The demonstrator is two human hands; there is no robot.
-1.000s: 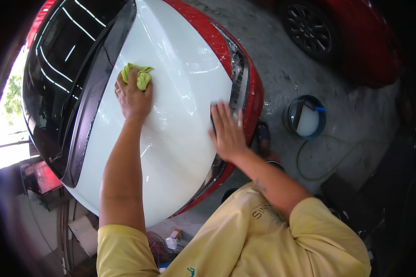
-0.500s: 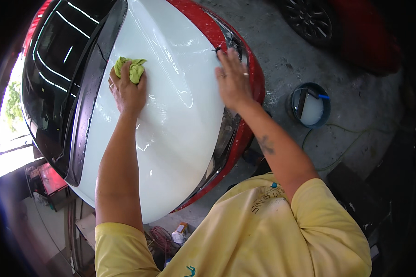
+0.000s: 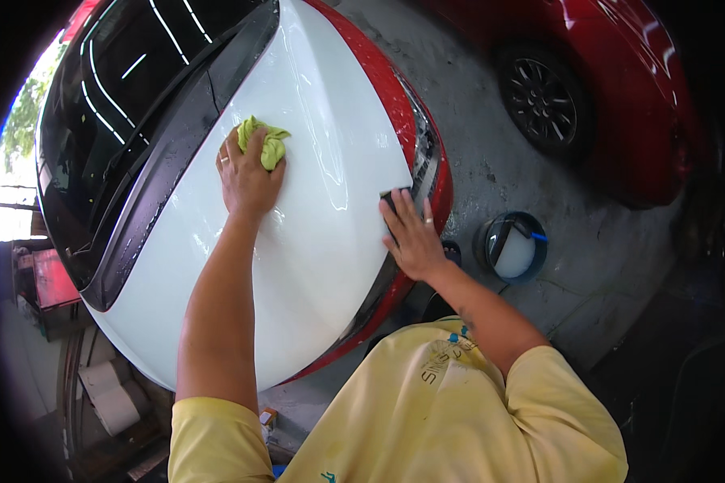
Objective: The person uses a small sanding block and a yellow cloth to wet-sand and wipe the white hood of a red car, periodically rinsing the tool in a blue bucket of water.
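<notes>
My left hand (image 3: 248, 183) holds a crumpled lime-green cloth (image 3: 272, 150) against the wet white hood (image 3: 314, 266) of a red car. Its fingers are bent over the cloth. Near the hood's front edge, by the headlight (image 3: 428, 154), my right hand (image 3: 417, 241) presses a small dark pad (image 3: 390, 198) to the surface. The fingers lie nearly flat over the pad and hide most of it, so its exact kind does not show.
The dark windshield (image 3: 137, 105) borders the hood on the left. On the wet floor at right stands a bucket (image 3: 543, 266) of cloudy water with a blue-and-black tool in it. A second red car (image 3: 620, 88) is parked beyond. A red-topped stand (image 3: 55, 278) is at far left.
The whole view has shifted. My right hand has come nearer to me along the hood's front edge, and the dark pad under its fingers shows more. The left hand keeps hold of the cloth.
</notes>
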